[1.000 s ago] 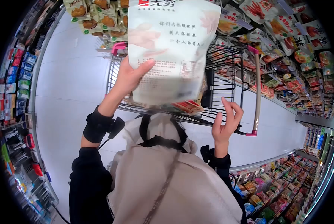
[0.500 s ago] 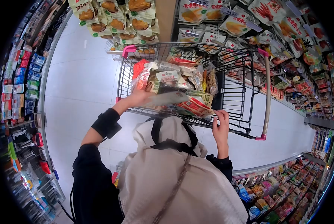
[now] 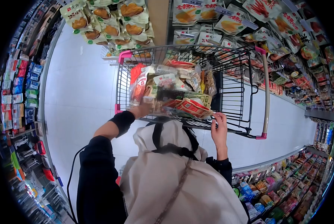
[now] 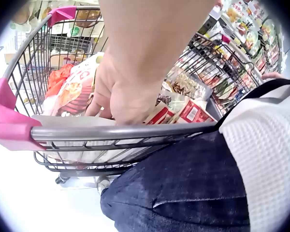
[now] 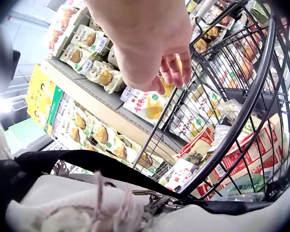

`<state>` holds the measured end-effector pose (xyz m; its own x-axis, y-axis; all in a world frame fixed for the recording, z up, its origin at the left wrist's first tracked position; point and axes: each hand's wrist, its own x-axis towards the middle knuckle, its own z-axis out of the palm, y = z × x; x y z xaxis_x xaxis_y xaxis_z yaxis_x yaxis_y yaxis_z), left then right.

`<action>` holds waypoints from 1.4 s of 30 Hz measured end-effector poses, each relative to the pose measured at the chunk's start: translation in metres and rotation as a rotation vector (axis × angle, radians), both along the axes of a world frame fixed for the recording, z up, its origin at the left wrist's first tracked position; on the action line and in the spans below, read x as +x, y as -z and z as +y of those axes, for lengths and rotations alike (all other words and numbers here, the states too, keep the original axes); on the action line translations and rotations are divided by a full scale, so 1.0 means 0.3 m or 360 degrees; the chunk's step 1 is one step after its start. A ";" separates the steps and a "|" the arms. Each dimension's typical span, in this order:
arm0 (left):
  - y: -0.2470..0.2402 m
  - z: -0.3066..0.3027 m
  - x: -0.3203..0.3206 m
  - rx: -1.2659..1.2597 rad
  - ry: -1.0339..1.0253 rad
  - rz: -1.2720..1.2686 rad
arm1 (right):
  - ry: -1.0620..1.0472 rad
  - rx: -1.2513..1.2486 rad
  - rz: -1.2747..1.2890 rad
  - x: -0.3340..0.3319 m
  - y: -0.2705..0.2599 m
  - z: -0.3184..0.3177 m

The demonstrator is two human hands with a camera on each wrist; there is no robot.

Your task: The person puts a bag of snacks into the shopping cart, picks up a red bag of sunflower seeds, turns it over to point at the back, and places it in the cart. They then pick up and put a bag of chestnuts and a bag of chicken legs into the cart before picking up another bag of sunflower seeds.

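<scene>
My left hand (image 3: pixel 140 109) reaches over the cart's near rim, blurred in the head view. In the left wrist view its fingers go down behind the upper edge of a pale snack bag (image 4: pixel 77 122), which it grips just inside the wire wall; the rim hides part of the thumb side. My right hand (image 3: pixel 220 128) is by the near rim further right, fingers loosely bent and holding nothing. The shopping cart (image 3: pixel 232 91) has black wire and pink corners. Red-and-white packets (image 3: pixel 195 107) and several other snack bags lie in it.
Hanging bags (image 3: pixel 131 30) of snacks fill the rack ahead, with more shelved packets (image 3: pixel 282 28) at the right. Another snack shelf (image 3: pixel 282 186) stands at lower right. Shelves of small packs (image 3: pixel 32 82) line the left, across a pale tiled floor (image 3: pixel 77 89).
My left hand has lowered the big pale bag from in front of my view into the cart's near left side. My right hand has moved slightly down to the near rim.
</scene>
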<state>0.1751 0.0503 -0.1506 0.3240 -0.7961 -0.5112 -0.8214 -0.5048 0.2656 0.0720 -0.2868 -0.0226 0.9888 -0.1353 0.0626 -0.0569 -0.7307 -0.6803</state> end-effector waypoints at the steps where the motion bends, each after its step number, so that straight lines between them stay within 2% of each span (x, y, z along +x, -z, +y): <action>1: 0.006 -0.005 -0.006 0.0033 0.0015 -0.0004 | 0.0002 -0.0001 0.0009 0.001 0.000 0.002; 5: 0.186 -0.010 -0.035 0.0063 -0.0083 0.0046 | -0.0038 -0.0079 -0.0057 0.005 0.012 0.008; 8: 0.255 -0.030 -0.021 0.0268 -0.0072 0.0166 | -0.0027 -0.0058 0.0009 0.003 0.020 0.017; 9: 0.250 -0.037 -0.011 0.0301 -0.0062 0.0202 | -0.0016 -0.0036 0.0026 0.002 0.017 0.019; 10: 0.205 -0.071 0.027 0.0484 0.0169 0.0287 | -0.0006 -0.0012 0.0045 0.003 0.009 0.021; 13: -0.034 -0.119 0.111 0.0463 -0.0408 0.0689 | -0.0009 -0.0041 0.0038 0.004 0.021 0.016; 14: 0.087 -0.083 0.138 0.0376 -0.0335 0.0932 | -0.0013 -0.0071 0.0027 0.002 0.026 0.011; 16: 0.360 -0.037 0.143 0.0104 0.0321 0.0606 | -0.0029 -0.0079 0.0018 0.003 0.027 0.008; 17: 0.424 -0.033 0.139 -0.0037 0.0643 0.0440 | -0.0038 -0.0083 0.0017 0.002 0.027 0.010; 18: 0.261 -0.068 0.140 0.0101 -0.0226 0.0524 | 0.0067 0.0099 0.0166 0.007 -0.005 0.030; 19: 0.310 -0.085 0.132 0.0156 -0.0058 0.0129 | 0.0063 0.0094 0.0178 0.008 -0.009 0.030; 21: 0.313 -0.128 0.136 0.0423 0.0217 0.0057 | 0.0056 0.0086 0.0206 0.007 -0.002 0.029; 23: 0.436 -0.118 0.114 0.0223 0.0278 -0.0220 | 0.0070 0.0073 0.0201 0.002 0.017 0.026; 26: 0.684 -0.114 0.087 0.0387 0.0545 -0.0489 | 0.0077 0.0101 0.0253 0.013 0.017 0.020; 27: 0.720 -0.120 0.078 0.0520 0.0668 -0.0549 | 0.0075 0.0085 0.0243 0.019 0.020 0.018; 28: 0.749 -0.112 0.068 0.0374 0.0564 -0.0650 | 0.0073 0.0070 0.0233 0.024 0.023 0.015; 29: 0.779 -0.107 0.064 0.0386 0.0634 -0.0587 | 0.0071 0.0054 0.0221 0.029 0.029 0.012; 30: 0.629 -0.137 0.104 0.0396 0.0704 -0.0526 | 0.0078 0.0065 0.0233 0.033 0.039 0.009; 32: 0.468 -0.160 0.132 0.0328 0.0796 -0.0440 | 0.0091 0.0082 0.0260 0.033 0.056 0.001; 36: 0.437 -0.151 0.135 0.0173 0.0867 -0.0380 | 0.0077 0.0111 0.0275 0.041 0.077 -0.003; 40: 0.466 -0.115 0.147 0.0086 0.0611 -0.0250 | 0.0059 0.0111 0.0226 0.046 0.069 -0.005; 42: 0.439 -0.096 0.172 -0.0073 0.0598 -0.0345 | 0.0049 0.0140 0.0215 0.058 0.054 -0.001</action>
